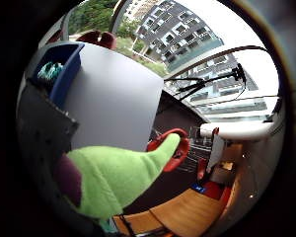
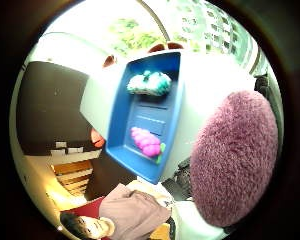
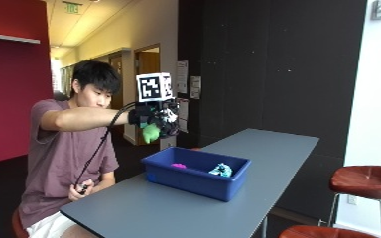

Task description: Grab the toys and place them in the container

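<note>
My gloved right hand (image 3: 152,118) is raised well above the near end of the blue container (image 3: 189,179) on the grey table (image 3: 151,210). It grips a plush toy with a green pointed part (image 3: 151,132) hanging below the fingers. Close to the palm, the green part (image 1: 118,175) and a purple fuzzy part (image 2: 235,157) fill much of the palm views. Inside the container lie a pink toy (image 3: 178,165) (image 2: 146,141) and a teal toy (image 3: 222,170) (image 2: 150,83).
The long grey table runs away toward a dark wall. Red stools (image 3: 365,181) stand on its right side. The person sits at the table's near left corner, bare hand (image 3: 82,189) low by the edge.
</note>
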Available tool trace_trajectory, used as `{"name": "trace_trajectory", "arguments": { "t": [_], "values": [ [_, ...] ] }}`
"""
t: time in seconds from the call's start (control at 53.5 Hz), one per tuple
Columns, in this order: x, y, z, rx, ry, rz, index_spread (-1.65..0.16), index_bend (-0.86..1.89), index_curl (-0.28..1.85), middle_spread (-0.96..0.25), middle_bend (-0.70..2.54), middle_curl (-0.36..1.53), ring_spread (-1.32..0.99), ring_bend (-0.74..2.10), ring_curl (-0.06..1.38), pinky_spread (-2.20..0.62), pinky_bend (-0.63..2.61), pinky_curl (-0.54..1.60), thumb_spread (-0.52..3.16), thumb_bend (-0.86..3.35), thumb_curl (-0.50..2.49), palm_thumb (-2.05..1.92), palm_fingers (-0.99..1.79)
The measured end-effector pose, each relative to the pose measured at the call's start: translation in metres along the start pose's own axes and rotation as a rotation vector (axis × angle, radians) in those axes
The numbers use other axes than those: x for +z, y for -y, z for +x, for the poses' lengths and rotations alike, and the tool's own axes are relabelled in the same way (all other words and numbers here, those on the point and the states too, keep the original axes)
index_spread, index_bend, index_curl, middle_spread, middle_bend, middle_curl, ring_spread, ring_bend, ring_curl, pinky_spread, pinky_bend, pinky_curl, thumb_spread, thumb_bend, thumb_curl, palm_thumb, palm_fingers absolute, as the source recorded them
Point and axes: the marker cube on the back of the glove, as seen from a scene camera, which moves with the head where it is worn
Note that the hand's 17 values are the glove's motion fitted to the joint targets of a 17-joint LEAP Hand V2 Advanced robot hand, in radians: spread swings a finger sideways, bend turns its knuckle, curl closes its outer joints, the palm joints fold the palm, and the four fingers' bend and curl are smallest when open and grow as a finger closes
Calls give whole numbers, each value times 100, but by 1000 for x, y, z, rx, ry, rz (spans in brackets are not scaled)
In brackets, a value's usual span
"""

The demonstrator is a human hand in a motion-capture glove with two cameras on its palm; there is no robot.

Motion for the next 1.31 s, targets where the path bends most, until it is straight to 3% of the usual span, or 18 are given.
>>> {"name": "trace_trajectory", "arguments": {
  "t": [0.206,0.467,0.58,0.636,0.729,0.748,0.785,0.823,0.841,0.897,0.953,0.972,1.047,1.14,1.215,1.309],
  "values": [
    [-39,24,-59,1,93,125,-37,85,102,-19,126,88,-33,142,70,-40,104,70,54,-1,88,55,97],
    [-4,52,-158,-14,196,172,-37,80,109,-17,127,89,-32,145,69,-40,104,74,53,-2,93,54,89],
    [19,60,-189,-5,117,103,-38,75,111,-18,124,88,-32,147,69,-40,104,76,54,-1,95,54,79],
    [32,62,-196,14,54,-26,-37,63,111,-20,118,87,-31,151,70,-40,104,78,59,-2,94,53,61],
    [55,53,-190,-141,-150,-302,-34,40,106,-20,106,83,-30,152,69,-37,105,77,81,-8,87,34,32],
    [58,54,-191,-86,-159,-335,-32,25,101,-19,87,77,-29,143,67,-34,110,77,86,-14,83,21,-9],
    [64,56,-195,12,-154,-366,-27,14,96,-14,66,71,-24,133,66,-27,118,79,92,-15,76,8,-35],
    [68,55,-196,-18,-155,-359,-25,7,88,-8,53,66,-19,120,62,-22,118,74,98,-12,71,-1,-43],
    [70,54,-196,-39,-149,-347,-23,4,82,-4,45,62,-15,102,56,-18,119,73,97,-15,68,-9,-63],
    [71,55,-191,-88,-133,-309,-19,1,72,1,33,56,-9,85,50,-11,115,69,99,-13,62,-12,-57],
    [71,52,-174,-294,-203,-295,-16,0,64,5,25,52,-4,73,44,-6,111,66,102,-12,56,-15,-51],
    [71,52,-173,-298,-207,-291,-16,0,62,5,23,51,-3,70,43,-5,109,65,102,-12,54,-15,-49],
    [69,55,-183,-97,-117,-278,-14,0,53,8,16,48,1,61,39,-1,103,61,104,-12,48,-15,-43],
    [64,57,-182,17,-53,-245,-12,2,45,10,13,44,4,54,35,3,97,56,107,-11,41,-15,-38],
    [58,52,-174,-78,-81,-216,-12,4,40,11,12,41,6,50,34,5,94,53,108,-10,37,-14,-33],
    [47,51,-173,32,-38,-175,-11,8,36,11,12,38,7,47,33,6,89,50,111,-9,33,-13,-29]
  ]
}}
